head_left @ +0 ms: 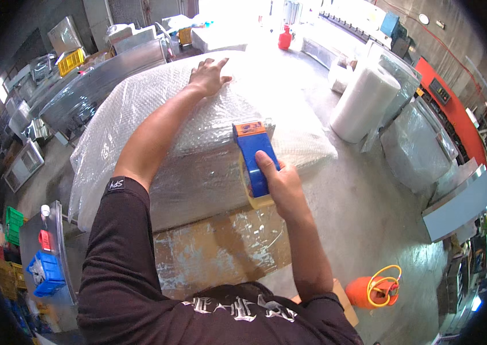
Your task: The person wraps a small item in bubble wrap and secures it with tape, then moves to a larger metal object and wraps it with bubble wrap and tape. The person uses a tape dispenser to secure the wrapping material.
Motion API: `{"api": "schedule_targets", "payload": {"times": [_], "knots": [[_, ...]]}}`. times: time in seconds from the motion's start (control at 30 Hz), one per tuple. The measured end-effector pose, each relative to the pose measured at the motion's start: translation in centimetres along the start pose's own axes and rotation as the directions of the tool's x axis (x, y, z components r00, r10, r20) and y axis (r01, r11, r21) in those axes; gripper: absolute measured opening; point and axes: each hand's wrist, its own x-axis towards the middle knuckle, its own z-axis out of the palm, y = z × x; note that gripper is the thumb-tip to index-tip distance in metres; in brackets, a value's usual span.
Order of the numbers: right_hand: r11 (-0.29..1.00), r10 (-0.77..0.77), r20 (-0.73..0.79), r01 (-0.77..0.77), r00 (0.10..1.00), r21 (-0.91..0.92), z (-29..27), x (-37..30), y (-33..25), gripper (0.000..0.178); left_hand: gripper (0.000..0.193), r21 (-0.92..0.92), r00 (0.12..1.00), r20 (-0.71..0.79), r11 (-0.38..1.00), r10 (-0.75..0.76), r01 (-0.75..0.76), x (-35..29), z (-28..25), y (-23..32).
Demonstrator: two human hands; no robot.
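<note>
A large boxy object draped in bubble wrap [140, 109] stands in front of me on a worn brown board [209, 247]. My left hand [209, 77] rests on top of the wrap toward the far side, its fingers spread. In my right hand [283, 187] is a blue tape dispenser [258, 167] with an orange front end, gripped with the thumb along its side. A roll of yellowish tape shows at its lower edge. The dispenser's front is at the near right corner of the wrapped object; whether it touches the wrap I cannot tell.
A tall roll of bubble wrap [365, 103] stands on the floor to the right, beside wrapped panels [418, 144]. An orange gas cylinder [370, 291] with a yellow hose is at lower right. To the left, a table [62, 253] holds a blue crate [48, 273].
</note>
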Motion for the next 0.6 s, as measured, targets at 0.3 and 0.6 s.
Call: {"api": "schedule_targets", "payload": {"times": [0.3,0.6], "knots": [[0.998,-0.043,0.011,0.043,0.999,-0.037,-0.5,-2.5,-0.3,0.047,0.071,-0.004,0.96,0.252,0.992,0.123,-0.127,-2.9,0.2,0.7],[1.0,-0.021,0.03,0.021,0.999,0.007,-2.3,-2.9,0.2,0.047,0.049,-0.044,0.903,-0.02,0.902,0.43,-0.43,-15.8,-2.9,2.9]]}}
